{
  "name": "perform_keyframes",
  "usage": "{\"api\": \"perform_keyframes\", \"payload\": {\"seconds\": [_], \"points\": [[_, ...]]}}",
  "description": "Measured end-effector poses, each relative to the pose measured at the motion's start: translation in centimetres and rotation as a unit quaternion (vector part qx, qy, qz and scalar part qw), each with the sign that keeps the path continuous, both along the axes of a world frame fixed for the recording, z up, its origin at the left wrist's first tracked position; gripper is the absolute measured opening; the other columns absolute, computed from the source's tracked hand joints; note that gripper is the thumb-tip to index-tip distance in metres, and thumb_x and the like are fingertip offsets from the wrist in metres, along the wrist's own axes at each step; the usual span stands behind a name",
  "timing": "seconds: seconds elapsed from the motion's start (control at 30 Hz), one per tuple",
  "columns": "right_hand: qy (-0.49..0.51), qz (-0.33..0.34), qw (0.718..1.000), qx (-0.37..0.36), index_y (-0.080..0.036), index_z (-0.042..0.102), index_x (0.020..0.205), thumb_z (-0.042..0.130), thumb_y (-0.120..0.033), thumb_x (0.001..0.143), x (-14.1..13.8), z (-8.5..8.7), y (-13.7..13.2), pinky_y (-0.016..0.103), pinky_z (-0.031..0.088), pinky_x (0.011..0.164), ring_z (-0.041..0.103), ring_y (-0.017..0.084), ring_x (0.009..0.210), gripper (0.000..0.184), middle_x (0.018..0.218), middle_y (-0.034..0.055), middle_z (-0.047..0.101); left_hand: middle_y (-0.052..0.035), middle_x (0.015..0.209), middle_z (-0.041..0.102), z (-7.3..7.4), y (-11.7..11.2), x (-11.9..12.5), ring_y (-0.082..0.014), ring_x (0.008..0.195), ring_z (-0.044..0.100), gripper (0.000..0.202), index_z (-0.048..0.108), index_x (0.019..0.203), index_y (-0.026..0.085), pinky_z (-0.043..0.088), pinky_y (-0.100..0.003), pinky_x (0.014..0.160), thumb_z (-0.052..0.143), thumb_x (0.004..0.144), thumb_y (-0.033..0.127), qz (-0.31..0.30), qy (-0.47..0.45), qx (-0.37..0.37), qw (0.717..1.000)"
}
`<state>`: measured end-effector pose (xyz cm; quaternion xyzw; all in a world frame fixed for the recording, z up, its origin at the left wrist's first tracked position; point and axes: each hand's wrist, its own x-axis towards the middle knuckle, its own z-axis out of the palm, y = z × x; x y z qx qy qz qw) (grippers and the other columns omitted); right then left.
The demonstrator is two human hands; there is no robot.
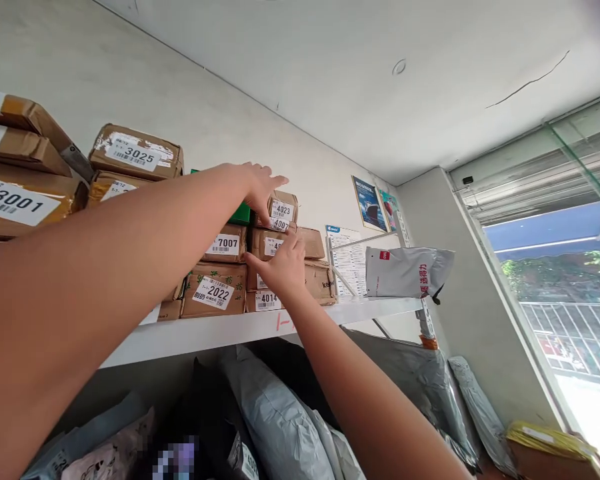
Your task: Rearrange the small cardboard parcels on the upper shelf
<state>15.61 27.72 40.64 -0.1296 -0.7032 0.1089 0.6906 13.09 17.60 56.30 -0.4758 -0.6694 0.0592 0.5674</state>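
Note:
Both my arms reach up to a white top shelf (360, 311) stacked with taped cardboard parcels. My left hand (261, 188) rests on the small box labelled 4023 (286, 209), fingers spread over its top left corner. My right hand (279, 267) presses flat against the front of the boxes below it, covering part of the box labelled 4007 (310, 243) and the one above the box labelled 4014 (267, 301). Neither hand grips anything. Boxes 7007 (226, 244) and 2022 (215, 291) sit just left of my right hand.
More boxes, 3025 (136, 153) and 3001 (20, 200), stand at the left of the shelf. A grey mailer bag (405, 272) lies at its right end. Grey and black poly bags (275, 413) fill the shelf below. A window (565, 293) is on the right.

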Motion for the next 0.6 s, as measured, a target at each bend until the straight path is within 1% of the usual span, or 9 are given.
{"api": "perform_keyframes", "payload": {"seconds": [0.07,0.13,0.17,0.2,0.23,0.3,0.37,0.5,0.6], "points": [[0.01,0.005,1.0,-0.001,-0.002,0.029,0.134,0.074,-0.049,0.066,-0.6,-0.1,0.2,0.053,0.032,0.104,0.033,0.041,0.131,0.094,0.132,0.0284,0.043,-0.0124,0.141,0.047,1.0,0.5,0.2,-0.0334,0.12,0.049,0.116,0.023,0.15,0.026,0.043,-0.044,0.096,0.081,0.053,0.054,0.027,-0.051,-0.027,0.998],[0.012,0.025,1.0,-0.006,-0.003,0.027,0.135,0.073,-0.049,0.067,-0.7,0.0,0.4,0.052,0.033,0.104,0.033,0.039,0.131,0.094,0.133,0.0278,0.043,-0.0119,0.135,0.054,1.5,0.8,0.1,-0.0328,0.112,0.054,0.108,0.031,0.147,0.027,0.046,-0.043,0.091,0.079,0.053,0.052,0.051,-0.075,-0.057,0.994],[0.01,0.033,0.999,-0.009,-0.004,0.026,0.136,0.073,-0.048,0.067,-0.7,0.0,0.4,0.052,0.034,0.104,0.033,0.039,0.131,0.095,0.134,0.0274,0.043,-0.0117,0.133,0.055,1.5,0.8,0.0,-0.0331,0.111,0.054,0.105,0.034,0.145,0.027,0.046,-0.043,0.091,0.078,0.054,0.051,0.059,-0.072,-0.063,0.994],[0.009,0.036,0.999,-0.013,-0.005,0.025,0.137,0.073,-0.046,0.066,-0.6,0.0,0.5,0.052,0.034,0.104,0.034,0.039,0.131,0.095,0.134,0.0269,0.043,-0.0119,0.133,0.054,1.5,0.9,-0.2,-0.0341,0.112,0.054,0.105,0.033,0.145,0.028,0.045,-0.044,0.092,0.078,0.053,0.049,0.069,-0.07,-0.063,0.993],[0.009,0.035,0.999,-0.016,-0.006,0.024,0.137,0.073,-0.044,0.065,-0.5,0.1,0.4,0.052,0.035,0.104,0.034,0.039,0.131,0.095,0.135,0.0263,0.043,-0.0124,0.137,0.05,1.4,0.9,-0.4,-0.0357,0.114,0.052,0.109,0.029,0.147,0.029,0.044,-0.046,0.093,0.077,0.052,0.048,0.074,-0.072,-0.059,0.993],[0.009,0.026,0.999,-0.018,-0.006,0.023,0.138,0.073,-0.041,0.062,-0.5,0.1,0.3,0.051,0.035,0.103,0.035,0.039,0.13,0.097,0.134,0.0259,0.043,-0.0132,0.144,0.04,1.0,1.0,-0.9,-0.0386,0.12,0.047,0.117,0.019,0.151,0.032,0.041,-0.049,0.097,0.077,0.05,0.046,0.069,-0.084,-0.049,0.993],[0.009,0.02,0.999,-0.023,-0.006,0.023,0.138,0.074,-0.04,0.06,-0.5,0.2,0.0,0.051,0.036,0.102,0.036,0.04,0.13,0.1,0.134,0.0263,0.042,-0.0132,0.148,0.033,0.8,1.2,-1.3,-0.0392,0.123,0.044,0.12,0.013,0.151,0.033,0.04,-0.049,0.099,0.077,0.05,0.044,0.062,-0.091,-0.048,0.993],[0.038,0.043,0.998,-0.039,-0.011,0.025,0.136,0.073,-0.038,0.057,-0.8,0.3,-0.1,0.052,0.038,0.1,0.038,0.04,0.127,0.097,0.134,0.0244,0.042,-0.0144,0.147,0.032,0.9,1.4,-1.6,-0.0391,0.126,0.041,0.121,0.011,0.152,0.032,0.039,-0.05,0.1,0.076,0.05,0.042,0.071,-0.086,-0.049,0.993],[0.087,0.058,0.994,-0.026,-0.013,0.03,0.132,0.071,-0.038,0.057,-1.0,0.1,0.2,0.051,0.036,0.102,0.039,0.037,0.126,0.09,0.132,0.0215,0.044,-0.0141,0.147,0.032,1.1,1.4,-1.6,-0.0399,0.128,0.038,0.123,0.01,0.152,0.033,0.038,-0.05,0.102,0.076,0.049,0.045,0.067,-0.089,-0.051,0.992]]}}
